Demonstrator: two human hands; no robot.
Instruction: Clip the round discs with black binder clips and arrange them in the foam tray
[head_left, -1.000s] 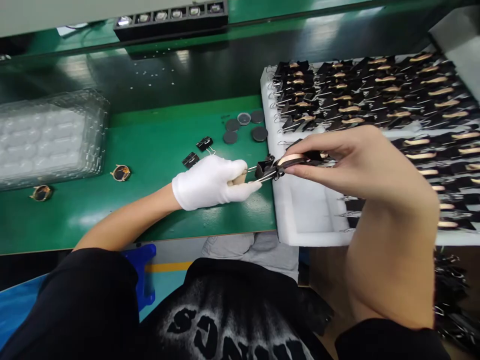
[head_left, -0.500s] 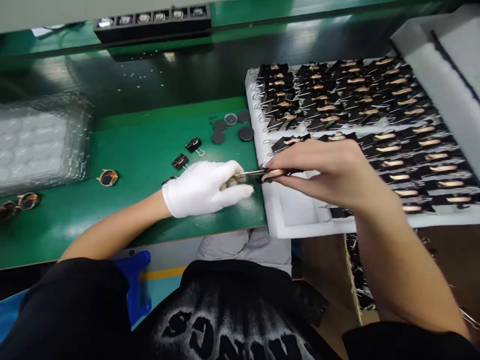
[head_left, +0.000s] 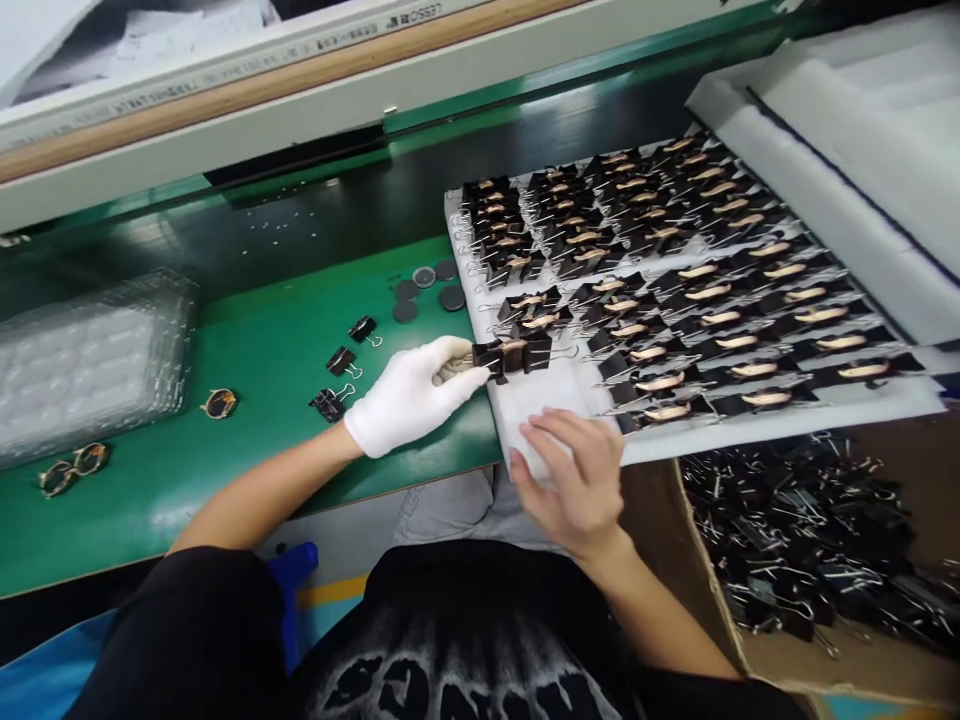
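A white tray (head_left: 559, 395) lines the near edge of a green bench (head_left: 262, 455). The left hand (head_left: 409, 395) (gloved in white) pinches a clipped piece (head_left: 516, 356) by its wire at the tray's left edge; the bare right hand (head_left: 581, 490), fingers curled and slightly parted, is at the near-left corner.

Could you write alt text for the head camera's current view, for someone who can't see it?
A white-gloved left hand holds a binder-clipped piece at a white foam tray bearing rows of similar pieces; the bare right hand is nearby. Loose binder clips and round, watch-like parts lie on a green bench.
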